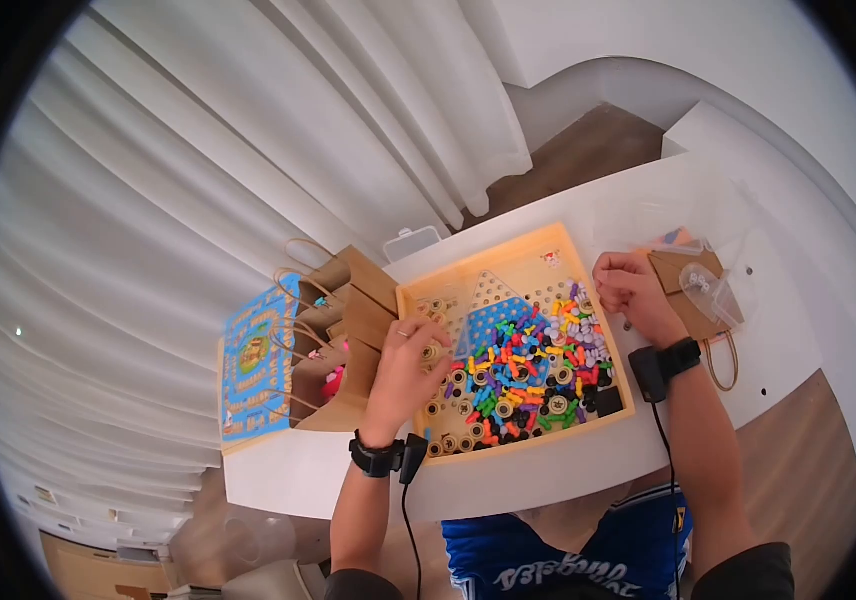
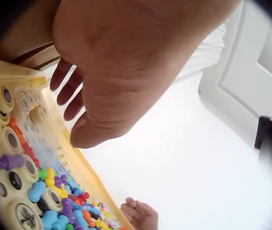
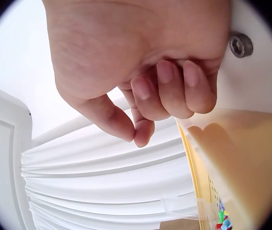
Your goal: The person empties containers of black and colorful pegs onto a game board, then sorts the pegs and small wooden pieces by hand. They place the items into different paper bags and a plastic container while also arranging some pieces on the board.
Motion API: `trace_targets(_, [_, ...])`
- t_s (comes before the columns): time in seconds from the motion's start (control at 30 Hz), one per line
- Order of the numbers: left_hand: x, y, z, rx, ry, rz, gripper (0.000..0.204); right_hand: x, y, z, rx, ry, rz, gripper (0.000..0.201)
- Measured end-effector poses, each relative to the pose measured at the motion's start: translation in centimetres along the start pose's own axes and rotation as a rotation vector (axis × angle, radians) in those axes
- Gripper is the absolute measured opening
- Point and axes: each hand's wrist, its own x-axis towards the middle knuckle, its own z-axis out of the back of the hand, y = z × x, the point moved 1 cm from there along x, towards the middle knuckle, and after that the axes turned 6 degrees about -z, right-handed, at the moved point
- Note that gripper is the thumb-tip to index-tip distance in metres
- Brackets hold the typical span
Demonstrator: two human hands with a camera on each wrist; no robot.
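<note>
A yellow-edged wooden tray (image 1: 560, 240) holds many coloured pegs (image 1: 518, 365), round cream discs (image 1: 558, 405) and a blue perforated piece (image 1: 488, 318). Over its left edge is my left hand (image 1: 403, 385), fingers loosely bent and apart, with nothing seen in them; the left wrist view shows that hand (image 2: 121, 72) above the discs (image 2: 26, 215). Just outside the tray's right edge, my right hand (image 1: 638, 292) has curled fingers. In the right wrist view, the thumb and index tips of this hand (image 3: 140, 62) meet, with no object visible between them.
Brown paper bags (image 1: 363, 330) with small items and a blue patterned box (image 1: 253, 355) stand left of the tray. To its right are a brown paper bag (image 1: 688, 290) and a clear plastic container (image 1: 703, 285). White curtains (image 1: 248, 130) hang behind the table.
</note>
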Motion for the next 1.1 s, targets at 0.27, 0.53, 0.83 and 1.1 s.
trace_targets(0.27, [-0.2,0.1,-1.6,0.366,0.134,-0.137,0.008,-0.4,0.6,-0.7,-0.05,-0.021,0.001,0.015])
trace_targets(0.53, [0.2,-1.1,-0.2,0.341,0.212,-0.082,0.002,-0.4,0.5,-0.8,-0.041,-0.051,0.03,0.011])
trace_targets(0.83, [-4.1,-1.3,0.1,0.653,0.297,-0.234,0.024,-0.2,0.4,-0.8,-0.092,-0.023,0.062,0.015])
trace_targets(1.1, [-4.3,-0.6,-0.6,0.629,0.335,-0.185,0.036,-0.1,0.4,-0.8,-0.134,-0.046,0.064,0.017])
